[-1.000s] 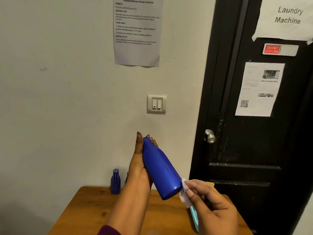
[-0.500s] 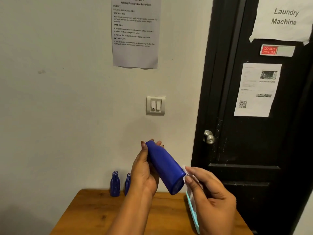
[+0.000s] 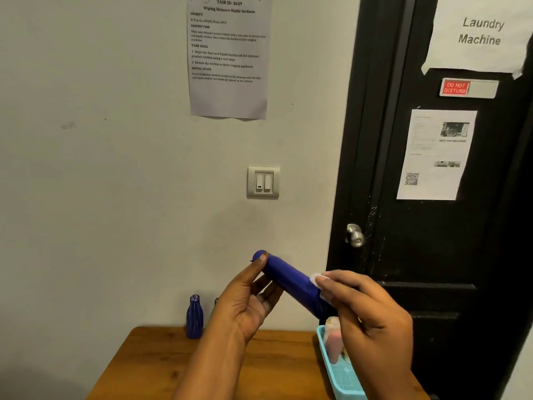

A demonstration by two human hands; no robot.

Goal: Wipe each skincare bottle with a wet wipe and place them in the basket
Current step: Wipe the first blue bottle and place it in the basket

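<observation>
A person's view looked down over two bare hands raised above a wooden table (image 3: 161,365) that stood against a pale wall.

The left hand (image 3: 245,301) held a dark blue skincare bottle (image 3: 288,280) in the air, tilted so that its rounded top pointed up and left and its base slanted down to the right. The thumb pressed near the top end and the fingers curled beneath the body.

The right hand (image 3: 369,319) pinched a small white wet wipe (image 3: 315,277) between thumb and fingertips, and held it against the lower half of the bottle.

A light blue plastic basket (image 3: 340,379) sat at the right edge of the table, directly below the right hand, which hid part of it. Inside it stood a pale pink bottle (image 3: 333,342), blurred. Whether anything else lay in the basket could not be made out.

At the back of the table, near the wall, a small blue ridged bottle (image 3: 194,317) stood upright. Just to its right, the tip of a second bottle (image 3: 216,301) showed behind the left hand.

On the wall hung a printed task sheet (image 3: 227,56) and a light switch (image 3: 263,182). To the right was a black door (image 3: 432,241) with a metal knob (image 3: 355,235).
</observation>
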